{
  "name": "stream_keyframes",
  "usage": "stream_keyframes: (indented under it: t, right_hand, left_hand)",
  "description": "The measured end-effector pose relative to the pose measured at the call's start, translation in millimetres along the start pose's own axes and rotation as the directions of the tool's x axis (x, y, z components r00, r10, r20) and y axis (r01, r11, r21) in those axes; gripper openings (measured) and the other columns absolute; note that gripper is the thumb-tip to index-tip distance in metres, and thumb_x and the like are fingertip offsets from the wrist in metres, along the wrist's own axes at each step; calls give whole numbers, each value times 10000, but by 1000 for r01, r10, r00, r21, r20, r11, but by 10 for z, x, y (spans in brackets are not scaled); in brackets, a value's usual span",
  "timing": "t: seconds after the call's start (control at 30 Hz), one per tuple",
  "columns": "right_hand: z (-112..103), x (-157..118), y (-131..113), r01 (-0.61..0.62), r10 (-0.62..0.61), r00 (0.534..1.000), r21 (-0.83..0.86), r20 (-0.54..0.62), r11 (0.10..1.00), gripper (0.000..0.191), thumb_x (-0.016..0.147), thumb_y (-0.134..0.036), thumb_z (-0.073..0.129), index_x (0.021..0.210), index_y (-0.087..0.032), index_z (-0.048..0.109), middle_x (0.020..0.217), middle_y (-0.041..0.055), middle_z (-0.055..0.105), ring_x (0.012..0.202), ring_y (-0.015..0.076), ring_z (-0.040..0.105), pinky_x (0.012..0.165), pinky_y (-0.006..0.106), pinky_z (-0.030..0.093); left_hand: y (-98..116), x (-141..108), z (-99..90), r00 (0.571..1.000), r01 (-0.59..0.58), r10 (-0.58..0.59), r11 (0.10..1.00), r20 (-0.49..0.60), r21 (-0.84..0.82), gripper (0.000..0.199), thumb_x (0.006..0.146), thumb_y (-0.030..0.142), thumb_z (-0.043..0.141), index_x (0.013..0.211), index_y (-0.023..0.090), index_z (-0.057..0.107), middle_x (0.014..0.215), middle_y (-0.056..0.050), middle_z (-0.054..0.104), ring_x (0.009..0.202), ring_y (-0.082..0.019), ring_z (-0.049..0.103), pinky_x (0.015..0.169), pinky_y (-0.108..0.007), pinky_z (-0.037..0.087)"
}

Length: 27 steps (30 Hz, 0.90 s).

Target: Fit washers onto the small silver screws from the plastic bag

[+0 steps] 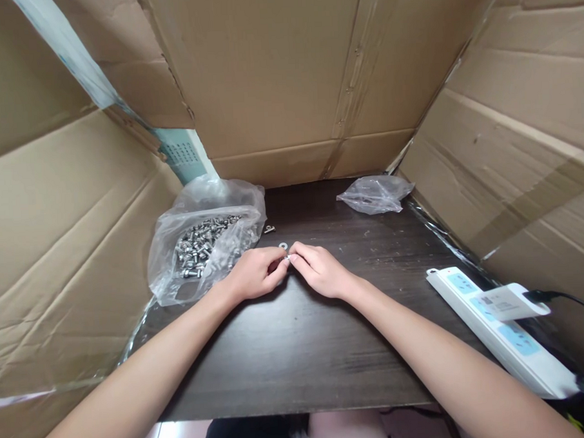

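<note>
- left hand (260,270), one: mine, thumb and fingertips pinched together on the near side of a small metal piece (288,258).
- right hand (320,268), one: mine, fingertips closing on the same piece from the other side; the two hands meet over it.
- small metal piece, one: between my fingertips, mostly covered, too small to identify.
- washer (281,246), one: flat, pale, lying just beyond my fingertips.
- loose metal parts (270,230), small: farther out than the washer, slightly left of my grip.
- plastic bag (213,195), clear, open: left of my grip, beside my left hand; contact with the wrist cannot be told.
- bolts (199,245), many: inside that bag.
- second bag (375,194), clear, crumpled: beyond my grip, to the right.
- power strip (485,320), white with blue socket panels: well right of my grip, past my right forearm.
- white adapter (513,301), one: over the strip, black cable (573,297) attached.
- table (298,354), dark: beneath my grip.
- cardboard (276,71), brown: beyond and on both sides.
</note>
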State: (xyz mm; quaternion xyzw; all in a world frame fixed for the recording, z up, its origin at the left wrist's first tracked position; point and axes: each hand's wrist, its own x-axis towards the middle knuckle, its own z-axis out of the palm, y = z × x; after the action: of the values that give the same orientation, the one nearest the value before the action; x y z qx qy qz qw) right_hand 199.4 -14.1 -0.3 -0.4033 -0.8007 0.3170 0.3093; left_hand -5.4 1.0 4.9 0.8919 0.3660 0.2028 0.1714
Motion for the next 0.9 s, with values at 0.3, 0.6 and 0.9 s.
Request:
stream_keyframes:
  t: [0.3,0.6,0.9]
  right_hand:
    - [8,-6,25,-10,10,1000,4,0,1000,176,1019,-294,395,877,-219,466,823,11,582,749,179,539,719,304,371]
    - [-5,-2,20,-31,32,999,67,-7,997,148,1014,-281,407,901,-217,477,860,15,601,796,186,558,746,313,382]
    - [4,2,40,-6,6,1000,44,-1,999,228,1033,-307,379,857,-209,485,831,19,585,768,181,546,733,316,380]
  left_hand:
    - [-4,-5,4,1000,-8,8,1000,3,2,300,1003,362,428,797,175,539,688,-7,559,632,-142,500,627,-271,324]
    - [-12,-9,3,1000,0,0,1000,14,0,327,1035,388,390,887,169,584,782,-34,629,706,-166,579,672,-277,368]
    - [-14,-9,2,1000,-30,30,1000,5,0,313,1027,381,407,870,173,581,736,-21,602,664,-154,550,649,-273,363]
